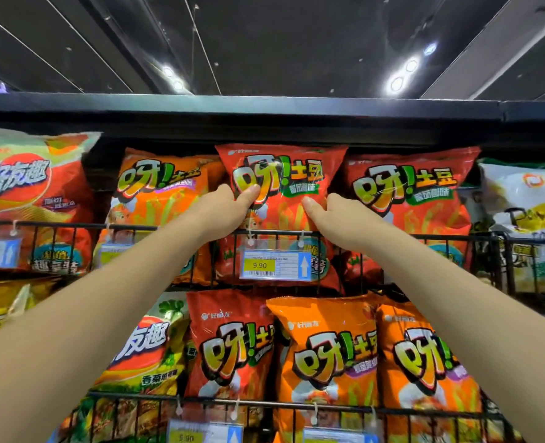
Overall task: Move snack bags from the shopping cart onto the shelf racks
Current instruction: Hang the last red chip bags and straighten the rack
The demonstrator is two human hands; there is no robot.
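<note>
Two bare forearms rise from the lower corners of the frame toward the centre; between them, in the lower half, a black wire lower rack (pixel 264 404) holds a glossy red snack bag (pixel 229 346) and two glossy orange snack bags (pixel 325 356) standing side by side, with a green-and-red crisp bag (pixel 143 353) at their left. At mid-frame the left hand (pixel 223 209) grips the left edge of a red foil snack bag with yellow-green lettering (pixel 284 174), thumb laid on its front and fingers curled behind; the right hand (pixel 335 219) grips the right edge in the same way, thumb on the front; both hands are thus clamped on this one bag. The bag stands upright in the black wire upper rack (pixel 72 227), its lower part behind the front rail, above a clear plastic price tag with a yellow panel reading 9.90 (pixel 274 265); it sits between an orange bag of the same brand (pixel 159 193) on the left and a matching red bag (pixel 408 193) on the right. A red-and-yellow crisp bag (pixel 31 187) occupies the far left, a white bag (pixel 527 199) the far right. A black top shelf board (pixel 264 107) runs just above the bags; beyond it, a dark ceiling with round lights (pixel 402 75) fills the upper frame.
</note>
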